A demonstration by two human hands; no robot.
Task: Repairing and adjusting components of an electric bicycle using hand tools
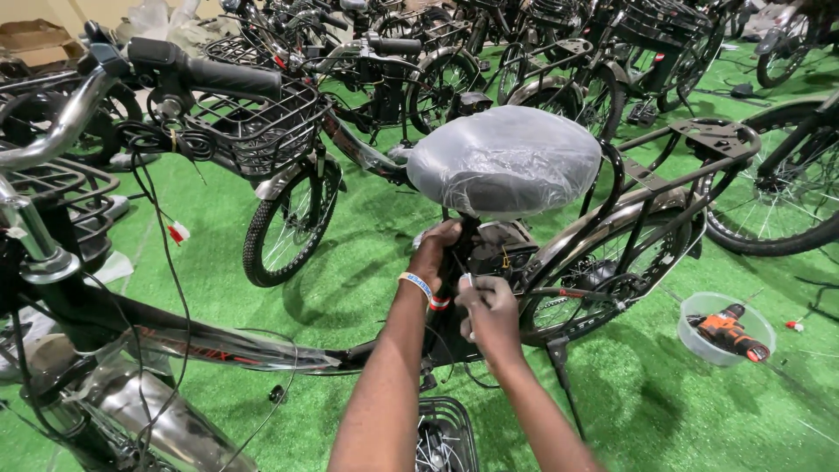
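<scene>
Fingers (446,234) of both hands curl around seat post (461,229).

Cramped around both hands, left hand (434,251) and right hand (488,308), wedged under the plastic-wrapped saddle (504,160) at centre frame, against the seat post (461,262). Blocked right by the rear rack (690,149) and rear wheel (594,280). Crossed by loose cables (166,262) at left. Open green turf (350,288) centre-left and lower right, apart from a clear bowl (725,328) holding an orange drill (730,335).
</scene>
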